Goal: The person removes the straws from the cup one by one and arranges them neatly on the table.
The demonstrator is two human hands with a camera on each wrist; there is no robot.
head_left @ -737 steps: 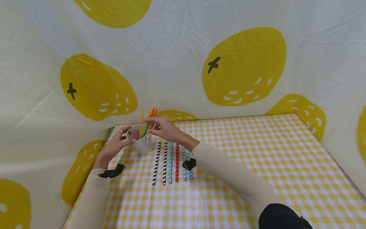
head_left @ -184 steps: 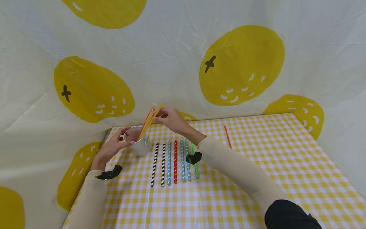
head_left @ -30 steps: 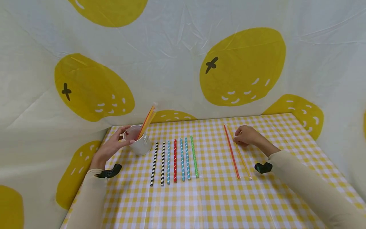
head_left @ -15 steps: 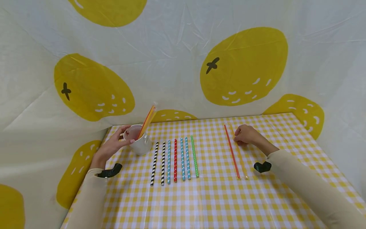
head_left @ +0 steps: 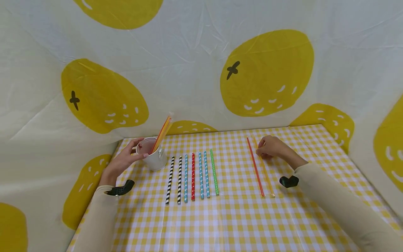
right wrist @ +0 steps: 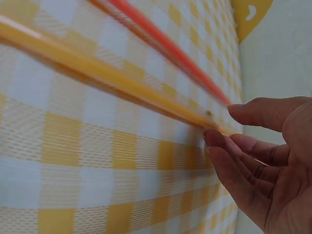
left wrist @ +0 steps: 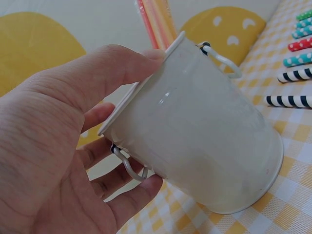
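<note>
Left hand (head_left: 124, 162): its grip is closed on the rim of a glossy white tapered bucket (head_left: 157, 161), thumb over the edge, other fingers around the side near a small white loop.
Bucket: stands at the table's far left; a bundle of orange-red and yellow straws (head_left: 162, 134) leans out of it toward the right.
Right hand (head_left: 271, 147): its grip is loose, fingers softly bent with a gap to the thumb, beside a thin yellow plastic straw (head_left: 267, 175); whether the fingertips touch it I cannot tell.
Yellow straw: lies on the table, just right of and nearly parallel to a thin orange-red plastic straw (head_left: 255, 166).
Patterned row: between bucket and plastic pair lie, left to right, two black-and-white striped straws (head_left: 170, 180), a white-dotted blue straw (head_left: 186, 178), a white-dotted red straw (head_left: 193, 176), two more blue dotted straws (head_left: 201, 175) and a white-dotted green straw (head_left: 214, 171).
Table: covered with a yellow-and-white checked cloth (head_left: 239, 217).
</note>
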